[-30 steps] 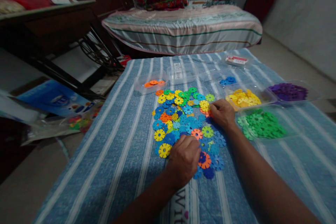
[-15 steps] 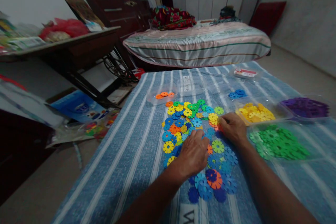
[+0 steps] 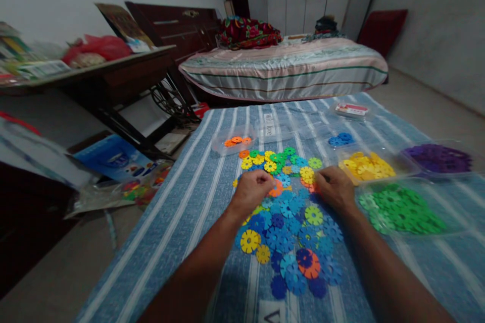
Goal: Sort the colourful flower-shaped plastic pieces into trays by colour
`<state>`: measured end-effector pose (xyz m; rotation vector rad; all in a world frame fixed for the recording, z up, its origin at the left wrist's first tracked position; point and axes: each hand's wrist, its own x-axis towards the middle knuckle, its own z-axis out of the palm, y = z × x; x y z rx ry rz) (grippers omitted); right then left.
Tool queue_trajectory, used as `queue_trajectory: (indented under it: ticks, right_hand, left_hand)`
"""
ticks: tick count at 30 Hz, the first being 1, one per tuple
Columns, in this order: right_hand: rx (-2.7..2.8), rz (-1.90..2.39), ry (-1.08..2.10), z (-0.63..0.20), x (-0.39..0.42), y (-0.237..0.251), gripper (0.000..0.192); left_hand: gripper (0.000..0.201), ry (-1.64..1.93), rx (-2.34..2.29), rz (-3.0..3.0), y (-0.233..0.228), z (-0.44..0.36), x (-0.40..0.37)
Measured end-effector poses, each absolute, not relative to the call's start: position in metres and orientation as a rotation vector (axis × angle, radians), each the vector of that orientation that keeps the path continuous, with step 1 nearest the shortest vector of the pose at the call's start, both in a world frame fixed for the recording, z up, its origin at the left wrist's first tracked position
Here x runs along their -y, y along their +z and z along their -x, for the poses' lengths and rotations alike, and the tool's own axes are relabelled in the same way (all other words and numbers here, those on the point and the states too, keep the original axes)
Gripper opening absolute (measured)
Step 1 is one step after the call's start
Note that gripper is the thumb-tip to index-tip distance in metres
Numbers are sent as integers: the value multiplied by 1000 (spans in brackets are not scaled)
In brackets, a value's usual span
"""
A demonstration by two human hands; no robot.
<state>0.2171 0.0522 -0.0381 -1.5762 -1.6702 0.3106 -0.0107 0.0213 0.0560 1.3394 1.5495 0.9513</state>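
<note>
Fingers (image 3: 267, 180) of the left hand (image 3: 248, 193), in the head view, pinch an orange disc (image 3: 276, 190) at the mixed disc pile (image 3: 288, 207). At the pile's right edge, the right hand (image 3: 335, 189) curls beside a yellow disc (image 3: 306, 173); any grip cannot be told. Clear tubs (image 3: 435, 195) right of the pile hold green discs (image 3: 407, 210) and purple discs (image 3: 435, 157).

dim, greyish, softly shadowed on the striped cloth (image 3: 162, 222), murky at lower left, faintly shiny on the bedspread (image 3: 288, 81), stretched toward the edges, soft in fine detail
</note>
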Motion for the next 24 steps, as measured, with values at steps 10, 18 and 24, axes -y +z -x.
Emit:
queue_trajectory:
  ticks: [10,18,24]
  right_hand:
    - [1685,1579,314,-217,-53,-39,31]
    - [1680,1600,300,-220,-55,-38,29]
    - [1685,1611,288,-220,-56,-37,28]
  left_hand:
    - [7,1504,-1394,-572,87,45,-88]
    - [11,927,-1453,-1206,66,15,-23]
    - [8,270,-1177,-1808,70,-13,30]
